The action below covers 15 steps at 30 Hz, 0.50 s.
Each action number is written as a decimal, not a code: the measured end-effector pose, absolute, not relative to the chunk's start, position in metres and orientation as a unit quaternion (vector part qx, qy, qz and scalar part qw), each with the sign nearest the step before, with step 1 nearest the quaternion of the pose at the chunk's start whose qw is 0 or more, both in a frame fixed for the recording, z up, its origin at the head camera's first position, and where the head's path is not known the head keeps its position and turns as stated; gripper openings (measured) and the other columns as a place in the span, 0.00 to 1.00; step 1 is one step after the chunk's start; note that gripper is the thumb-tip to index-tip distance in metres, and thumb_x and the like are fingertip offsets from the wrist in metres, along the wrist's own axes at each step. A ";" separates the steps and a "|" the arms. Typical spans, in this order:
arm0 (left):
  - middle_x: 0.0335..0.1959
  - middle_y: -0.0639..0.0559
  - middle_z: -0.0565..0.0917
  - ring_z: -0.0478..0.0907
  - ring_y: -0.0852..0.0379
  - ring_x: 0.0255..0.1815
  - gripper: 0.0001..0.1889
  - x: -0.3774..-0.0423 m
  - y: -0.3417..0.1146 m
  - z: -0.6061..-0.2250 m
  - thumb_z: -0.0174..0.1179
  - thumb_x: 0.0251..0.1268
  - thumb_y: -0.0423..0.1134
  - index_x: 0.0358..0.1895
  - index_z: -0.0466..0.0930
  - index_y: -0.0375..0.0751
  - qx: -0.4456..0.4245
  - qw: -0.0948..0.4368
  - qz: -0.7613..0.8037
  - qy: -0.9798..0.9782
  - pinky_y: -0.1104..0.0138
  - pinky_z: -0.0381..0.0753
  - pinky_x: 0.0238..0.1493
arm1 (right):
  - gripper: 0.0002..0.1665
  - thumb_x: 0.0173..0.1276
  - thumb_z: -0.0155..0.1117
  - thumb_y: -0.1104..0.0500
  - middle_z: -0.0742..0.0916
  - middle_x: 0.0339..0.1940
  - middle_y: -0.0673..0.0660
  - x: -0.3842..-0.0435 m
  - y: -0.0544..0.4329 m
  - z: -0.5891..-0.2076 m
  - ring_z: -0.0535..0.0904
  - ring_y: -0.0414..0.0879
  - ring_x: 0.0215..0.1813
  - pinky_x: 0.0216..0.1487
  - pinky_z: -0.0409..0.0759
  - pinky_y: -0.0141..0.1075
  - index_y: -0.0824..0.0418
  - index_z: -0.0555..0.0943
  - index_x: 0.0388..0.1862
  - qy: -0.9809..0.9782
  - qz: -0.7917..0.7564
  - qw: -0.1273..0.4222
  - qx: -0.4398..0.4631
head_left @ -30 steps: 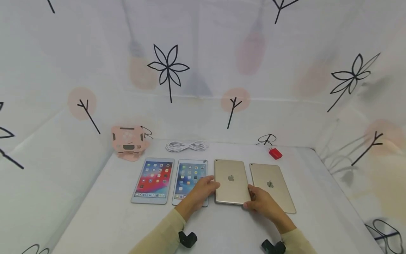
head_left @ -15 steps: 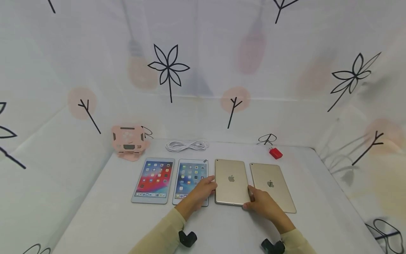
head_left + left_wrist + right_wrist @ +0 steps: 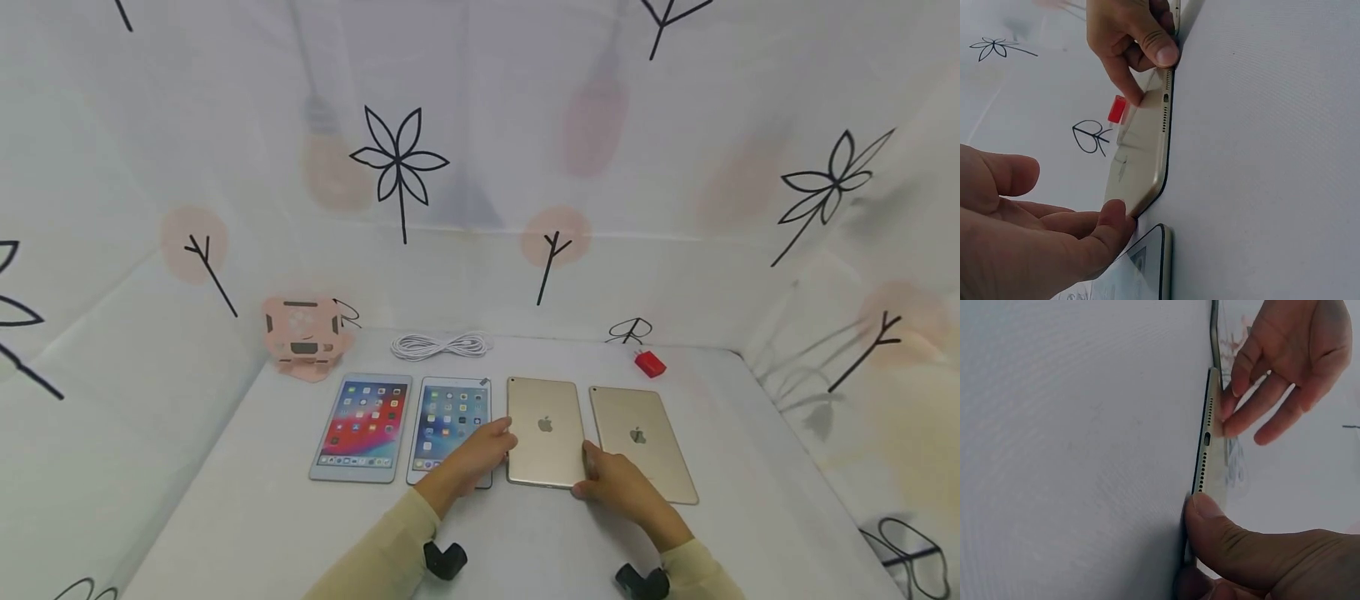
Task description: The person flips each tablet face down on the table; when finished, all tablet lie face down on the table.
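A gold tablet [image 3: 546, 446] lies face down between my hands, its apple logo up and its port edge toward me. My left hand [image 3: 480, 454] touches its left edge with the fingertips. In the left wrist view the thumb of that hand stands apart from the tablet. At the near right corner my right hand [image 3: 618, 483] pinches the tablet, thumb at the port edge and the other fingers along the side. The right wrist view shows the right thumb [image 3: 1207, 515] against the edge beside the speaker holes. Part of a white tablet [image 3: 450, 417] is hidden under my left forearm.
Another gold tablet [image 3: 641, 433] lies face down at the right. A white tablet with a red and blue screen [image 3: 363, 425] is at the left. Behind are a pink case [image 3: 303, 333], a coiled white cable [image 3: 440, 346] and a red charger plug [image 3: 649, 363] near the wall.
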State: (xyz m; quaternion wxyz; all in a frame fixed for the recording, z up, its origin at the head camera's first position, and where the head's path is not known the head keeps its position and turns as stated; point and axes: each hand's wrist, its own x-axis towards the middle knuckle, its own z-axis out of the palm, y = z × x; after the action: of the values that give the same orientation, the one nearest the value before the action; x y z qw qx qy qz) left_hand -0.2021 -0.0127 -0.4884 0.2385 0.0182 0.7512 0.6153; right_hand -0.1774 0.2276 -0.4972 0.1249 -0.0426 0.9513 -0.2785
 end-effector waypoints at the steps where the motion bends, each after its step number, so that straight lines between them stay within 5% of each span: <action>1: 0.77 0.34 0.63 0.69 0.33 0.72 0.32 -0.202 -0.012 -0.487 0.48 0.78 0.44 0.80 0.57 0.36 0.022 0.240 0.613 0.752 0.41 0.62 0.74 | 0.49 0.58 0.78 0.60 0.78 0.24 0.53 -0.177 0.227 -0.498 0.73 0.45 0.30 0.31 0.73 0.36 0.79 0.65 0.72 0.952 -0.277 0.125 -0.043; 15: 0.78 0.35 0.62 0.78 0.35 0.62 0.35 -0.194 -0.040 -0.468 0.53 0.77 0.51 0.81 0.56 0.47 0.064 0.232 0.584 0.775 0.35 0.70 0.66 | 0.46 0.68 0.72 0.53 0.81 0.28 0.56 -0.183 0.226 -0.471 0.77 0.47 0.27 0.26 0.78 0.37 0.72 0.64 0.76 0.920 -0.366 0.122 -0.063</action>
State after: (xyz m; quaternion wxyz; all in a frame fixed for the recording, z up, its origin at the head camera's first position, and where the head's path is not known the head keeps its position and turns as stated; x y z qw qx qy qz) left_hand -0.1941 -0.0398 -0.4682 0.2316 0.0641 0.7751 0.5844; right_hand -0.1830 0.2260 -0.4708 0.1222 -0.0632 0.9204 -0.3659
